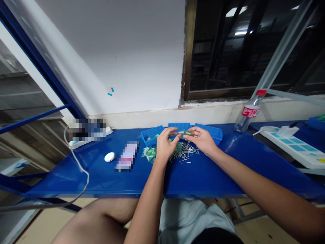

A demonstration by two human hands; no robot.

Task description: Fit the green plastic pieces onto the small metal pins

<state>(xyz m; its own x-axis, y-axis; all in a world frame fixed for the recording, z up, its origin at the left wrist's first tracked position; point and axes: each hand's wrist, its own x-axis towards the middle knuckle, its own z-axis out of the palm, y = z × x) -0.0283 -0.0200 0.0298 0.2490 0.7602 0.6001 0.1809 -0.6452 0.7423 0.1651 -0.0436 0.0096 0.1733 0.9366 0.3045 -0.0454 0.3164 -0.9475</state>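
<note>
Above the blue table, both my hands meet at a small dark-green, flat piece (186,132) with a pale mark on it; its exact kind is too small to make out. My right hand (203,139) pinches it between thumb and fingers. On its other end are the thumb and fingertips of my left hand (166,141). Beneath the hands lies a heap of thin metal pins or leads (189,150), partly hidden by my left hand. Left of the heap are small green pieces in what looks like clear plastic (149,153).
Three blue bins, a left one (146,137), a middle one (179,126) and a right one (215,134), line the back. A blurred phone-like object (127,156) and a white round object (109,157) lie left. A bottle (247,115) and a power strip (294,144) stand right.
</note>
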